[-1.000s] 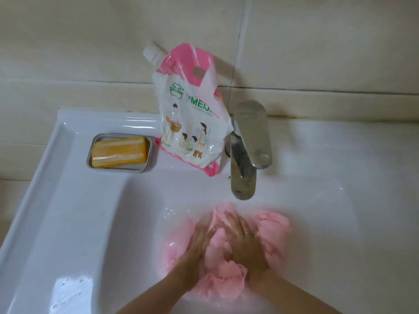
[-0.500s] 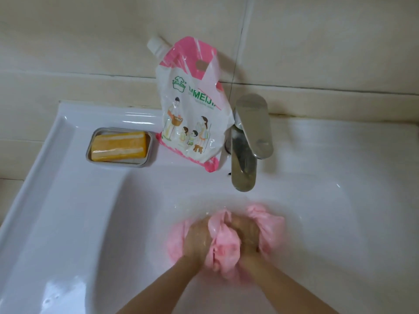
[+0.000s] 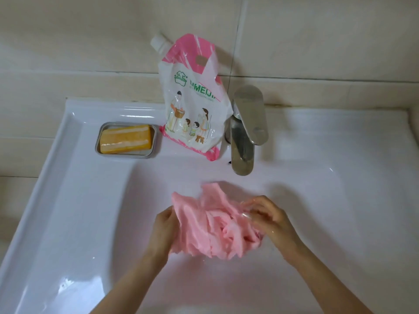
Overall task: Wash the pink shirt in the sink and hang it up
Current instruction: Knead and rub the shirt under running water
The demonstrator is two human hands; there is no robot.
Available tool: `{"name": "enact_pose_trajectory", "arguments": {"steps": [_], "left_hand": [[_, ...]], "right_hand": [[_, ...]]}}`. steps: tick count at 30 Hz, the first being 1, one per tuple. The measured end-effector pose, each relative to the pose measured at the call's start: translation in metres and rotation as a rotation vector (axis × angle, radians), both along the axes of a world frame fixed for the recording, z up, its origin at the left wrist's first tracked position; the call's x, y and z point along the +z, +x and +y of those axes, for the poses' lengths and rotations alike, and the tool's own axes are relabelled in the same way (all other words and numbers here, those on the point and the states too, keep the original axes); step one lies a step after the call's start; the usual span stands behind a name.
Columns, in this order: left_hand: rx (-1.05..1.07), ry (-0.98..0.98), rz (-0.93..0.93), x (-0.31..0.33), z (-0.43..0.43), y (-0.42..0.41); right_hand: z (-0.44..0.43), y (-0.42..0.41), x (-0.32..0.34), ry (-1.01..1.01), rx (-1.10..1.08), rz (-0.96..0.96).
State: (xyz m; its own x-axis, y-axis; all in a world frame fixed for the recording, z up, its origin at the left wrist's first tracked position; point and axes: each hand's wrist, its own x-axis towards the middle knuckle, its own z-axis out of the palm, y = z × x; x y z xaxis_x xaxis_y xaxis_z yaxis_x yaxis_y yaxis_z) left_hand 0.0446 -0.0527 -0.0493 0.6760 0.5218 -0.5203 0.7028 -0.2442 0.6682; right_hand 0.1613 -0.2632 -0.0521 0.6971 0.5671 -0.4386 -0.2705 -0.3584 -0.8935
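Sink [image 3: 74,211]: white basin, wet and glossy; it fills the near part of the view
Soap dish [image 3: 127,154]: metal, on the far left ledge, holding a yellow soap bar [image 3: 125,139]
Left hand [image 3: 165,227]: grips the left edge of the shirt; thumb on top, fingers hidden under the cloth
Detergent pouch [image 3: 192,105]: stands on the far ledge against the tiles, between dish and tap, cap on
Pink shirt [image 3: 210,225]: wet and bunched, held between both hands over the middle of the basin, just near of the spout; whether it touches the basin cannot be told
Tap [image 3: 247,128]: steel, right of the pouch; no stream seen at the spout
Right hand [image 3: 269,219]: fingers curled over the right side of the bunch, pinching the fabric
Step in hand: judged to be hand-washing, scrubbing or turning the cloth; hanging not yet begun
Next move: likely bring the two fistfuls together and rub, keeping both grips firm on slippery cloth, then rinse and wring
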Motion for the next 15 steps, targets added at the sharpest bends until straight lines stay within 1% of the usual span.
{"name": "enact_pose_trajectory", "arguments": {"steps": [1, 2, 3, 4, 5, 7, 10, 12, 13, 15], "left_hand": [[-0.027, 0.207, -0.098, -0.007, -0.002, -0.007], [-0.155, 0.401, -0.075, -0.016, -0.003, -0.018], [-0.310, 0.514, 0.030, -0.033, -0.006, -0.025], [-0.408, 0.540, 0.137, -0.049, -0.010, -0.026], [-0.432, 0.521, 0.174, -0.065, -0.016, -0.026], [-0.496, 0.471, 0.180, -0.076, -0.026, -0.019], [-0.641, 0.545, 0.151, -0.088, -0.038, -0.012], [-0.685, 0.551, 0.150, -0.088, -0.041, -0.003], [-0.687, 0.586, 0.131, -0.091, -0.041, 0.001], [-0.686, 0.669, 0.091, -0.097, -0.040, 0.007]], "right_hand": [[-0.006, -0.008, -0.004, -0.059, 0.031, -0.073], [-0.011, -0.015, -0.014, -0.180, 0.067, -0.242], [-0.013, -0.020, -0.023, -0.370, 0.144, -0.467], [-0.011, -0.024, -0.040, -0.527, 0.231, -0.644], [-0.006, -0.027, -0.052, -0.603, 0.302, -0.699], [0.008, -0.030, -0.070, -0.633, 0.363, -0.763], [0.021, -0.034, -0.090, -0.643, 0.465, -0.963], [0.024, -0.037, -0.097, -0.633, 0.458, -0.945], [0.027, -0.037, -0.101, -0.640, 0.431, -0.898], [0.030, -0.034, -0.109, -0.650, 0.351, -0.879]]}}
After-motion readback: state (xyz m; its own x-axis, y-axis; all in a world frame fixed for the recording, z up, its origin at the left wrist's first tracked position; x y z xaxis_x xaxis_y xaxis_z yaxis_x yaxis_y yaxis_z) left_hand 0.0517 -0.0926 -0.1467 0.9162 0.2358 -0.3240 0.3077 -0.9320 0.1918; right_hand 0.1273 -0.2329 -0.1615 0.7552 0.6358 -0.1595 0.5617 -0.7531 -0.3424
